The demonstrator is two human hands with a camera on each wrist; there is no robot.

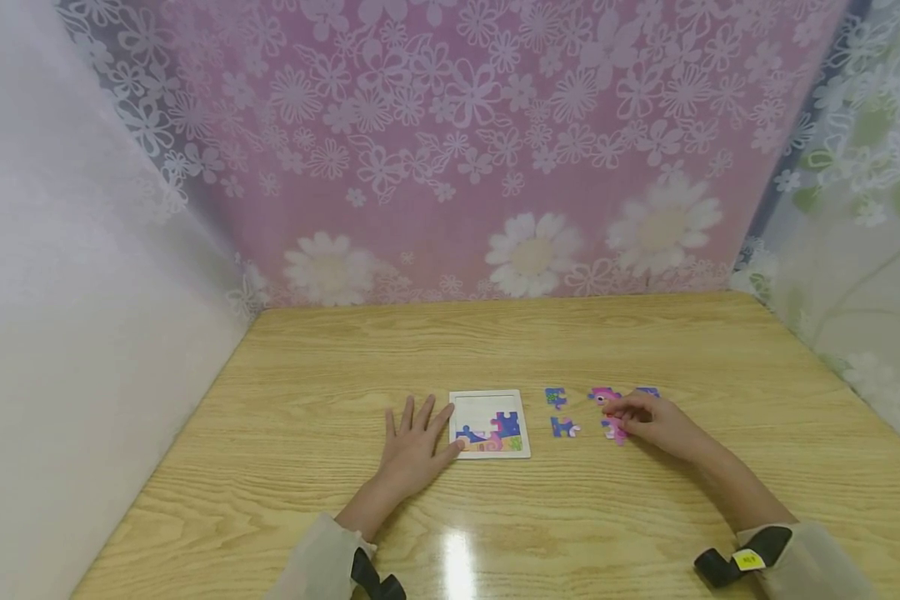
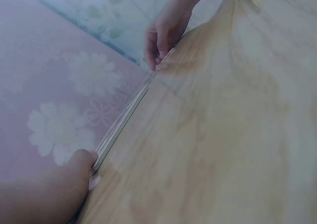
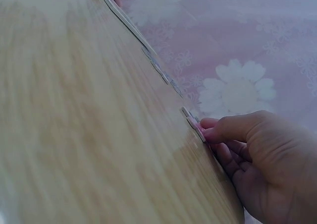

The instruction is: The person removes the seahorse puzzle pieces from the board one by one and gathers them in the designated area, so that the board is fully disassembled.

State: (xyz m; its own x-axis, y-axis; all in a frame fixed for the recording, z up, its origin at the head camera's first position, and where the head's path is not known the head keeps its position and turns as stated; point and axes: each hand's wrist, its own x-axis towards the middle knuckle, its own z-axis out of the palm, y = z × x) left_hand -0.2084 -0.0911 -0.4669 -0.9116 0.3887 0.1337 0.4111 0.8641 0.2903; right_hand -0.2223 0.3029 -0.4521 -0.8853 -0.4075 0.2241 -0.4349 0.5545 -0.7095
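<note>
My left hand lies spread on the table, its thumb and index fingertip against the left side of a white square puzzle tray. In the tray's lower part lie joined puzzle pieces in blue, pink and yellow; the upper part shows bare white. To the right, my right hand has thumb and index finger together on a pink puzzle piece, seemingly pinching it low over the table. The fingers partly hide it. Another pink piece with an eye lies just beyond the fingertips.
Loose pieces lie between tray and right hand: a blue-green one and a blue one. Another blue piece is partly behind the right hand. The wooden table ends at a pink flowered curtain.
</note>
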